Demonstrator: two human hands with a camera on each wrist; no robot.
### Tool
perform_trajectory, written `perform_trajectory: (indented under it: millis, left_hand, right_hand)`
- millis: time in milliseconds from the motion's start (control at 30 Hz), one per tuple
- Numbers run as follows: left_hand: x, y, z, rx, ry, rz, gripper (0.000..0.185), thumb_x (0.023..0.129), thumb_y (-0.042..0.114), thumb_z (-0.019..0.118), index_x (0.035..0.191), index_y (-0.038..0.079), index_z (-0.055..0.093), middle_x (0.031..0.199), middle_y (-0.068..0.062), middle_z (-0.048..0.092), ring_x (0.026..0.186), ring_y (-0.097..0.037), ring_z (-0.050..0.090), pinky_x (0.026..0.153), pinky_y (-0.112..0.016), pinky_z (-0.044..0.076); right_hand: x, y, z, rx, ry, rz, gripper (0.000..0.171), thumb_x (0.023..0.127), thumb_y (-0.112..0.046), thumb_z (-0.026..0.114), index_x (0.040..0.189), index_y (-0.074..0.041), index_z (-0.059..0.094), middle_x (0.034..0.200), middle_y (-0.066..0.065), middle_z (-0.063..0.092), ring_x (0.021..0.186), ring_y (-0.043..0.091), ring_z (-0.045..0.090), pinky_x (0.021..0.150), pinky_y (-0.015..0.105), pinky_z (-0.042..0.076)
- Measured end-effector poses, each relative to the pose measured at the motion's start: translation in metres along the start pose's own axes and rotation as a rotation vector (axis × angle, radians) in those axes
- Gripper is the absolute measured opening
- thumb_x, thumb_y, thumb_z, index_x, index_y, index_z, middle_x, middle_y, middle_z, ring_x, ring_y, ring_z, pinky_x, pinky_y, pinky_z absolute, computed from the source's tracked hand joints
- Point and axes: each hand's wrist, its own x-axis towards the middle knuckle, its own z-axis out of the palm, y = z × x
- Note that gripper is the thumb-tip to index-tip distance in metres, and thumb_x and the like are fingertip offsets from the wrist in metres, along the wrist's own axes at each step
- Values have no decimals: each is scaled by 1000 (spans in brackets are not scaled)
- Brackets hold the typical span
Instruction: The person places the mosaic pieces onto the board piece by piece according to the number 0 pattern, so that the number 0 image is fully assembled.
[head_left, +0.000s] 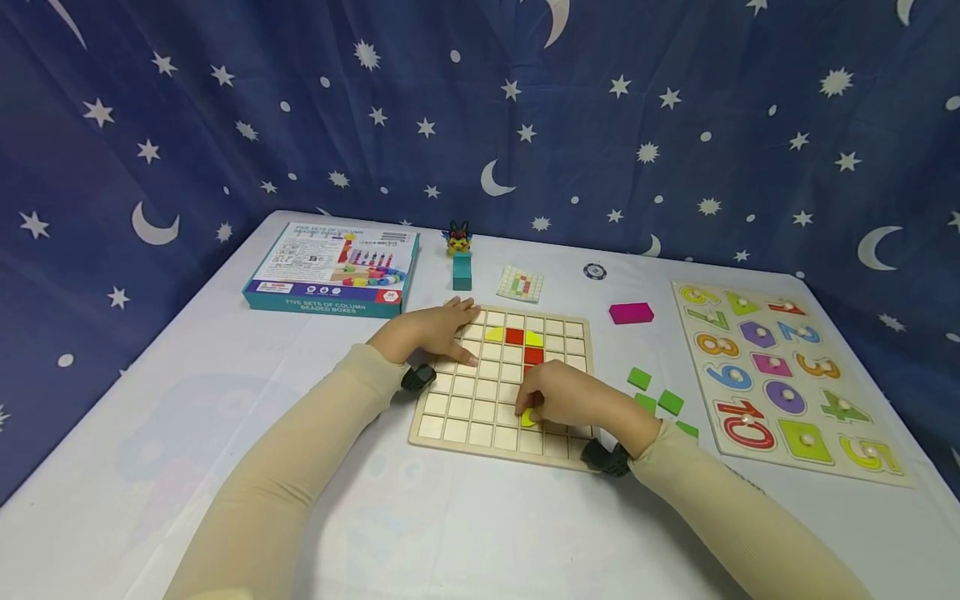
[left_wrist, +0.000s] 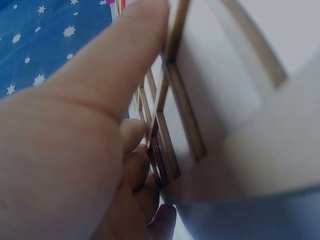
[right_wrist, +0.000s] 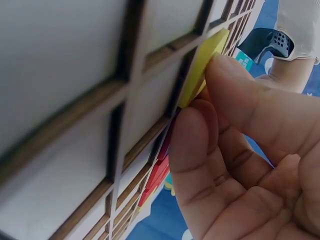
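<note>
A wooden grid board (head_left: 462,411) lies on the white table. My left hand (head_left: 435,329) rests on its left side, fingers spread; the left wrist view shows the thumb (left_wrist: 120,55) lying along the grid. Near the front middle of the board, my right hand (head_left: 558,396) pinches a yellow tile (right_wrist: 200,67) between thumb and fingertips. That tile stands tilted at a cell in the right wrist view. Red tiles (head_left: 533,356) and two more yellow tiles (head_left: 534,338) sit in cells toward the back. My right hand hides part of the red column.
Several loose green tiles (head_left: 671,402) lie right of the board, before a number puzzle (head_left: 708,417). Behind stand a small pattern card (head_left: 520,283), a teal block (head_left: 462,272), a figurine (head_left: 457,239) and a poker chip (head_left: 595,272). A magenta block (head_left: 631,313) and a boxed toy set (head_left: 330,271) flank them.
</note>
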Motion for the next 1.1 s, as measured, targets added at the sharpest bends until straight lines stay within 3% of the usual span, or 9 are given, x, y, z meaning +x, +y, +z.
perform_trajectory:
  millis: [233, 500, 767, 1100]
  left_hand:
    - [2, -1, 0, 15, 0, 2, 97, 81, 48, 65, 149, 8, 9, 156, -11, 1, 143, -29, -4, 115, -46, 9]
    - [3, -1, 1, 17, -6, 6, 97, 81, 48, 65, 149, 10, 8, 156, -9, 0, 142, -28, -5, 114, -46, 8]
    - [3, -1, 1, 3, -1, 5, 97, 80, 48, 65, 149, 10, 8, 156, -9, 0, 143, -27, -5, 115, -46, 8]
    - [3, -2, 1, 4, -2, 4, 97, 81, 47, 65, 149, 9, 8, 156, -10, 0, 143, -28, -5, 115, -46, 8]
  right_hand:
    - [0, -1, 0, 14, 1, -2, 21, 77, 3, 68, 83, -16, 71, 77, -8, 60, 73, 8, 51, 69, 23, 45]
    - [-12, 13, -14, 60, 57, -72, 13, 77, -6, 72, 89, -10, 70, 78, -6, 61, 74, 10, 52, 68, 23, 47]
    - [-39, 36, -35, 135, 44, 67, 17, 75, -12, 75, 91, -8, 69, 82, -1, 64, 78, 15, 53, 68, 26, 48]
    - [-76, 80, -41, 119, 37, 142, 19, 71, -8, 77, 89, -6, 69, 84, 1, 65, 78, 14, 55, 68, 25, 49]
